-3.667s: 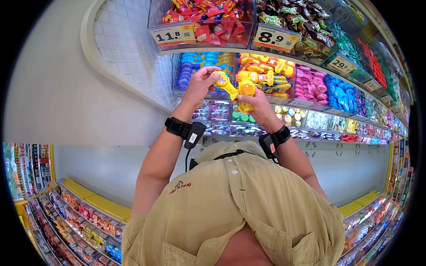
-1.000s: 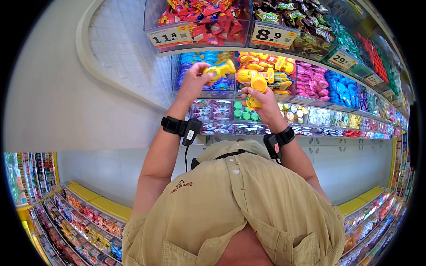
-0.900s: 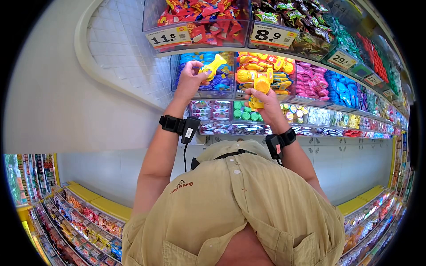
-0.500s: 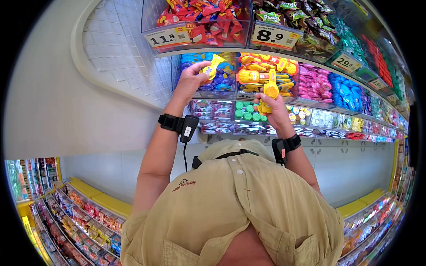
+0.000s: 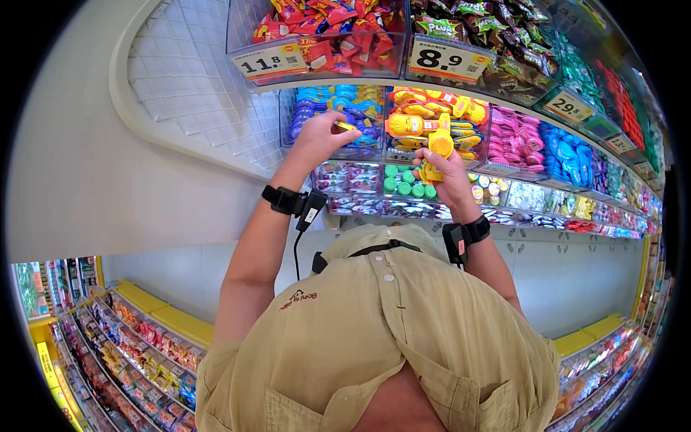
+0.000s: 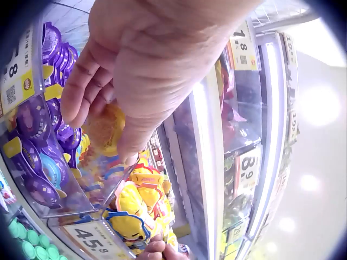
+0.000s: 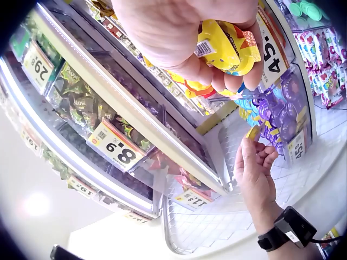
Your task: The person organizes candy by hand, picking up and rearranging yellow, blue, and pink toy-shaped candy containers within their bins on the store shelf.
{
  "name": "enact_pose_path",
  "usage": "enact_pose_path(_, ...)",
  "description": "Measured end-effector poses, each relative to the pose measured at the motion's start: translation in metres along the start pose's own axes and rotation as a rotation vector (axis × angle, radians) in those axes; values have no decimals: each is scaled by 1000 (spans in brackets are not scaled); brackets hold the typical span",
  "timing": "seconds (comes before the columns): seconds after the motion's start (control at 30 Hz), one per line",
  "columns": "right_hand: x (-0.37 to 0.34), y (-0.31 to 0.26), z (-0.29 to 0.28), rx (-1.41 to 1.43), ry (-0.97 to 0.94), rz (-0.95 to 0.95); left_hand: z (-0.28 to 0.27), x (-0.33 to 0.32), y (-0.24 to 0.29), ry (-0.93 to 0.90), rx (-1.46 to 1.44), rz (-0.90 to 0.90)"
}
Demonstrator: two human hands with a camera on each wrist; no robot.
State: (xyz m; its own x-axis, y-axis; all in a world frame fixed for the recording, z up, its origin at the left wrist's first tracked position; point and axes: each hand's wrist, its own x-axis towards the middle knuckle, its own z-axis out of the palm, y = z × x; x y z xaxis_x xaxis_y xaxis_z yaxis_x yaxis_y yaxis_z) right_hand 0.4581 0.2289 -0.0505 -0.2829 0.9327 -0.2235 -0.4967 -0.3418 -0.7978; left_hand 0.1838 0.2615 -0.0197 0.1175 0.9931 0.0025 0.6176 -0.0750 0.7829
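Note:
My left hand [image 5: 318, 142] pinches a small yellow pack [image 5: 347, 127] between thumb and fingers, above the bin of blue and purple packs [image 5: 363, 129]. In the left wrist view this yellow pack [image 6: 111, 130] is round and partly covered by the hand [image 6: 157, 59]. My right hand [image 5: 452, 178] grips yellow packs [image 5: 440, 144] in front of the bin of yellow packs [image 5: 410, 125]. From the right wrist, a yellow pack [image 7: 230, 51] with a barcode shows against the palm and curled fingers of the hand [image 7: 181, 32]. The hands are apart.
Above are bins of red packets [image 5: 331, 54] and dark-green packets [image 5: 497, 36], with price tags [image 5: 448, 62]. Pink packs [image 5: 515, 137] lie to the right, green round tubs [image 5: 404, 183] below. A white counter edge [image 5: 126, 93] with a wire-patterned panel stands at the left.
The hands have moved apart from near each other, the right hand shifting right. My left hand has turned its yellow pack from face-up to nearly edge-on over the purple packs.

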Motion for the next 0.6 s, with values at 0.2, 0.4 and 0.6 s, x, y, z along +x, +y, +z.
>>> enact_pose_path(0.2,2,-2,1,-14,-5,10,12,27,5,-171,534,63)
enact_pose_path(0.4,1,-3,-7,-8,-1,1,20,40,-2,-298,583,-9)
enact_pose_path(0.6,-3,-3,-13,-15,31,0,22,57,-22,-422,498,3)
